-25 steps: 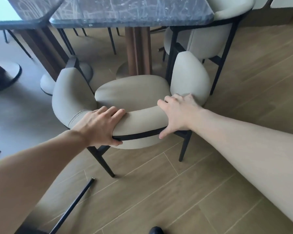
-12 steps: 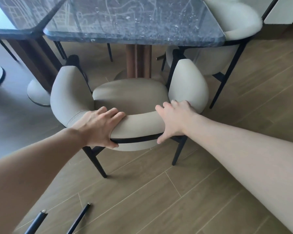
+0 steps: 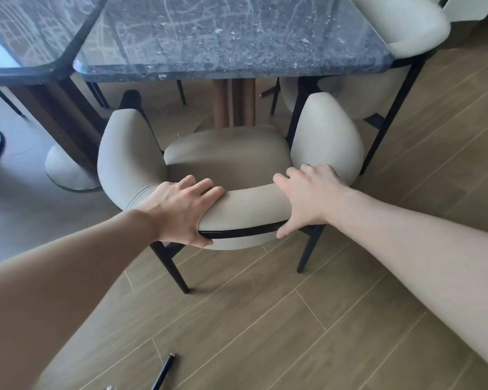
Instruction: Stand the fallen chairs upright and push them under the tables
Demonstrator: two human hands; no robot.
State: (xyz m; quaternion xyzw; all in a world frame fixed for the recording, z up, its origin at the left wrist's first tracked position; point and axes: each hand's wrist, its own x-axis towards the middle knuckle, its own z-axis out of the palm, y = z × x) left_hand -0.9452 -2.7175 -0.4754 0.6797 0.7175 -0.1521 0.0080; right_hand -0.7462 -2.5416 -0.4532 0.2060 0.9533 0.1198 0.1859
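Chair (image 3: 228,164) upright at 12 o'clock, seat front just under bench (image 3: 231,38) edge. Both my fingers (image 3: 203,187) grasping backrest; push straight, evenly, armrests clearing pedestal (image 3: 234,102).

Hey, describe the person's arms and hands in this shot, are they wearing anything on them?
Both forearms are bare up to the frame edge: no sleeves show. The left hand and right hand wear no gloves, and no rings, watch or wristband are visible on the parts in view. No markings show.
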